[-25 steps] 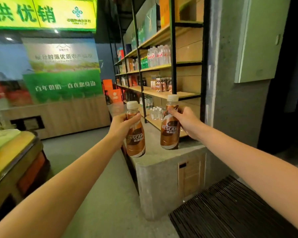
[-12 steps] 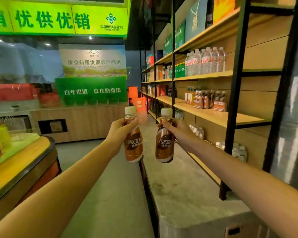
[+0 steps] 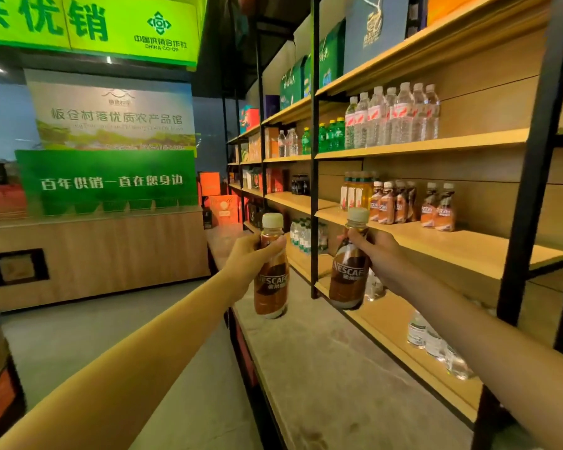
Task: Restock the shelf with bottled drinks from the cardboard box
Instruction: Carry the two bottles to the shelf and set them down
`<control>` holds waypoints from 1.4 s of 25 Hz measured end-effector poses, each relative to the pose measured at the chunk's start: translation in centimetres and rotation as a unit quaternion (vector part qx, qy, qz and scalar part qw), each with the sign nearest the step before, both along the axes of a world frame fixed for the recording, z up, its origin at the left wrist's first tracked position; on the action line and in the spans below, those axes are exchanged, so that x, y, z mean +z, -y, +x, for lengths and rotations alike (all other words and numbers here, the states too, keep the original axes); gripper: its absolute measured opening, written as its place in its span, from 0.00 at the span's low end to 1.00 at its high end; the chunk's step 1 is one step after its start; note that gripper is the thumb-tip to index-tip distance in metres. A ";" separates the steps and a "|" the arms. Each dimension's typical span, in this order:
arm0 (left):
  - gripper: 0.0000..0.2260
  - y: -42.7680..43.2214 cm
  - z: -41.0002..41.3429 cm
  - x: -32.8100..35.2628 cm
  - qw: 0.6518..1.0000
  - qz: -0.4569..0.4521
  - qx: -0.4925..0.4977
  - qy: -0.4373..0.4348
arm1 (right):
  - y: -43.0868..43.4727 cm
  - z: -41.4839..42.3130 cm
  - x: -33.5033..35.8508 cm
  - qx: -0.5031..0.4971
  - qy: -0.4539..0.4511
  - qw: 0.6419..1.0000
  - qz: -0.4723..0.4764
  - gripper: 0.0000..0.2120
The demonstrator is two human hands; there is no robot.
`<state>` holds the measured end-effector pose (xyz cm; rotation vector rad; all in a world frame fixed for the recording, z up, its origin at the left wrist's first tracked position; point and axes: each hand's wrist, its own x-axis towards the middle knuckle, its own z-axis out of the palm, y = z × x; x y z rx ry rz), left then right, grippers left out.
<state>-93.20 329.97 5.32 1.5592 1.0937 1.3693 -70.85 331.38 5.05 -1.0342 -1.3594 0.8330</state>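
Stock on hand, two arms outstretched:

1. Left hand (image 3: 247, 261): fingers and thumb curled round the upper body of the left coffee bottle (image 3: 271, 284). White cap above the grip, brown label and base below it. Bottle upright, held in the air
2. Right hand (image 3: 379, 254): curled round the shoulder of the right coffee bottle (image 3: 350, 277). Cap above the grip, body below it and slightly tilted, level with the left bottle and well apart from it
3. Middle shelf (image 3: 468, 246): beyond and to the right of the right grip, bare wood nearest it. A cluster of matching coffee bottles (image 3: 390, 203) and a separate pair (image 3: 437, 207) stand further back
4. Water bottles (image 3: 394, 115): one shelf higher, above both grips
5. Concrete ledge (image 3: 322, 368): below both grips
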 end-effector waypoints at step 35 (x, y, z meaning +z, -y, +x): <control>0.07 -57.3 38.5 1.0 0.856 -0.027 -0.516 -0.005 | -40.9 25.0 0.7 -0.468 0.052 0.881 -0.052 0.08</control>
